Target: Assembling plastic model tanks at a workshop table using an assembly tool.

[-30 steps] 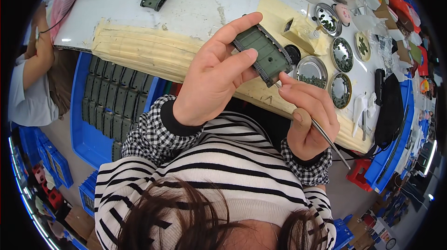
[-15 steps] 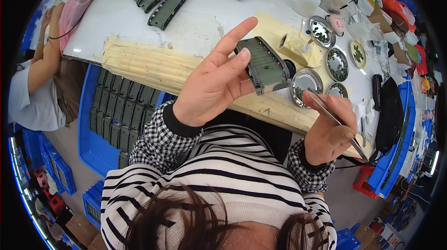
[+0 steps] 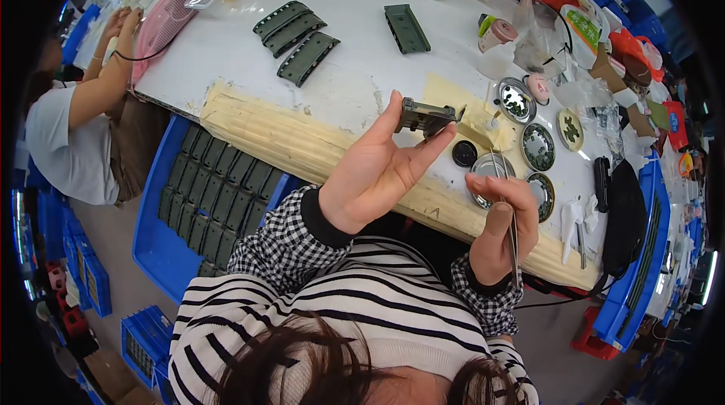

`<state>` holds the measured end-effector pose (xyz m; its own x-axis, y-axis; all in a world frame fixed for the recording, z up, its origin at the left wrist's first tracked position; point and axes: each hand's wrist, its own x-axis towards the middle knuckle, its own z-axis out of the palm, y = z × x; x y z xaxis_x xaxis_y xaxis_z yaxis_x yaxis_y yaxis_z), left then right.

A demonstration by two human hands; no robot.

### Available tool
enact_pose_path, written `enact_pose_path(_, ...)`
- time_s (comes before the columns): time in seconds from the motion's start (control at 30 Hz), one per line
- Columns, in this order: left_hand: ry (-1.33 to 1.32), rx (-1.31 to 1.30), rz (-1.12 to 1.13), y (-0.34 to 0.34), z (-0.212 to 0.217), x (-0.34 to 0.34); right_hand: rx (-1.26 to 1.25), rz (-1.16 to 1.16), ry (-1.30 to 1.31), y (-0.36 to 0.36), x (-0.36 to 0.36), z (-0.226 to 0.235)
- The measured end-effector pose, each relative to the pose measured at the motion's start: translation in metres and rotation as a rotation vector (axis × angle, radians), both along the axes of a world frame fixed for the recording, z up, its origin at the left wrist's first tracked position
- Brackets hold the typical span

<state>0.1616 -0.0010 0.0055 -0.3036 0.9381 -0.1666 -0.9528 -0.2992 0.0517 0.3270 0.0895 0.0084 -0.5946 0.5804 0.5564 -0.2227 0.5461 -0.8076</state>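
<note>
My left hand [image 3: 371,169] grips a dark green, curved, ribbed plastic part [image 3: 425,116] between thumb and fingers, above the table edge. The part is turned so that I see it nearly edge-on, with the thumb at its left end. In my right hand [image 3: 500,233] is a pair of metal tweezers [image 3: 514,248], tips pointing away from me toward the dishes. A shiny round metal dish [image 3: 476,195] lies just beyond that hand, partly hidden by it. Whether the tweezer tips hold anything is too small to tell. A black round cap [image 3: 464,153] sits between the hands.
Several metal dishes with small dark green pieces stand at right, one dish [image 3: 553,150] in the middle. Similar green parts [image 3: 307,60] lie on the white table [image 3: 355,20]. A blue bin [image 3: 156,254] of such parts stands at left. Another person [image 3: 79,141] works far left.
My left hand has turned the green part from showing its broad face to nearly edge-on. My right hand and tweezers have shifted left and down, the tweezers now more upright. The view has shifted.
</note>
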Motion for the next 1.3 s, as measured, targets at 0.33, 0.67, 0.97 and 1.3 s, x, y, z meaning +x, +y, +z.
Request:
enact_pose_path(0.33, 0.029, 0.044, -0.044, -0.002, -0.002, 0.005, 0.136, -0.066, -0.062, 0.006, -0.010, 0.008)
enact_pose_path(0.67, 0.095, -0.037, -0.050, -0.004, 0.002, 0.008, 0.192, -0.049, -0.028, 0.007, -0.015, 0.015)
enact_pose_path(0.97, 0.525, -0.051, 0.156, -0.006, 0.001, 0.013, 0.388, 0.051, -0.075, -0.005, -0.001, 0.036)
enact_pose_path(1.3, 0.630, -0.050, 0.230, -0.006, -0.002, 0.015, 0.284, 0.120, -0.065, -0.007, 0.002, 0.026)
